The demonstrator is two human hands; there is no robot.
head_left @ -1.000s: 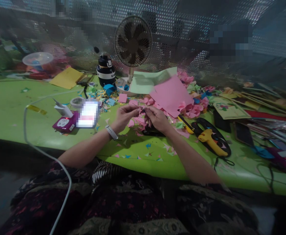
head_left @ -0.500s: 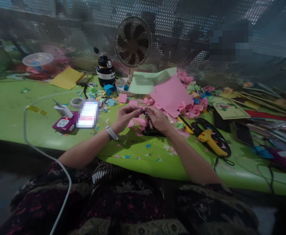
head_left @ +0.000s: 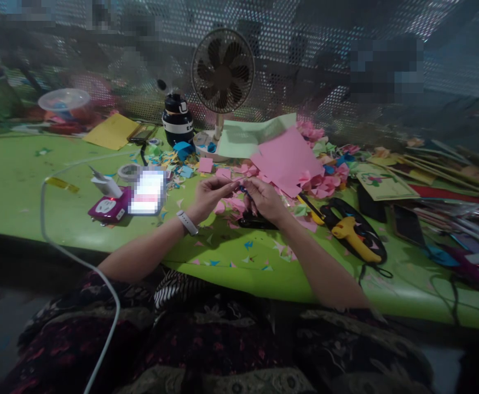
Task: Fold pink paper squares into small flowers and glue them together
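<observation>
- A person sits at the near edge of a bright green worktop point(head_left: 21, 180), both bare hands raised over its middle.
- A small piece of pink paper point(head_left: 238, 179) is between the two hands, at the fingertips. Its shape is mostly hidden. A dark blue bit shows beside it, too small to identify.
- Left hand point(head_left: 208, 197): thumb and forefinger pinched together on the paper. Right hand point(head_left: 263, 200): thumb and forefinger closed on it from the other side, the lower fingers curled under. Two opposed pinches probably keep so slight a piece steady.
- Both forearms slant inward from the near edge, wrists low and fingertips almost meeting, which likely suits fine work. A pale band point(head_left: 187, 223) circles the left wrist.
- Beneath the right hand lies a black object point(head_left: 258, 221), partly covered.
- A large pink sheet point(head_left: 288, 161) lies just beyond the hands, towards the far edge, seemingly within easy reach.
- A yellow-handled tool point(head_left: 356, 239) rests right of the right forearm, near the near edge, perhaps set there for that hand.
- A lit phone point(head_left: 148, 191) lies left of the left hand; a fan point(head_left: 223, 71) stands at the far edge.
</observation>
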